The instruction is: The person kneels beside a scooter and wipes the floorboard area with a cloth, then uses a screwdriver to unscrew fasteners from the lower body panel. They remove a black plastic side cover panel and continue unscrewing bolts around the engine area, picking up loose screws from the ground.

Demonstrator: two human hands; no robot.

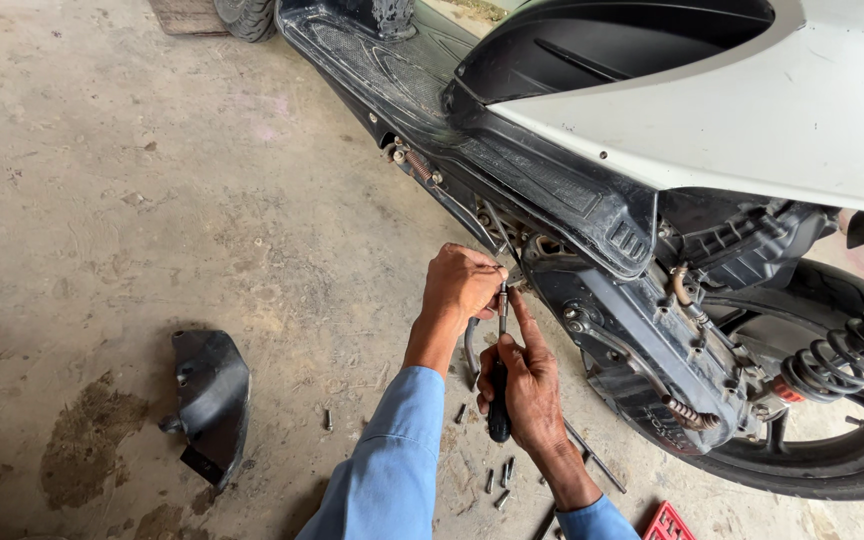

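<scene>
Scooter (752,100): one, heavy and rigid, on the concrete floor (102,200); not for lifting.
Cover (210,400): one black plastic panel lying on the floor, light, stiff; take it by the edge.
Screwdriver (500,395): one, thin steel shaft, black handle, tip up at the engine casing (642,340); likely greasy, so hold the handle.
Right hand (527,385): grip closed round the screwdriver handle, forefinger along the shaft.
Left hand (462,283): grip closed at the shaft's tip by the casing.
Bolts (500,478): about six, small, loose on the floor; they would roll easily.
</scene>
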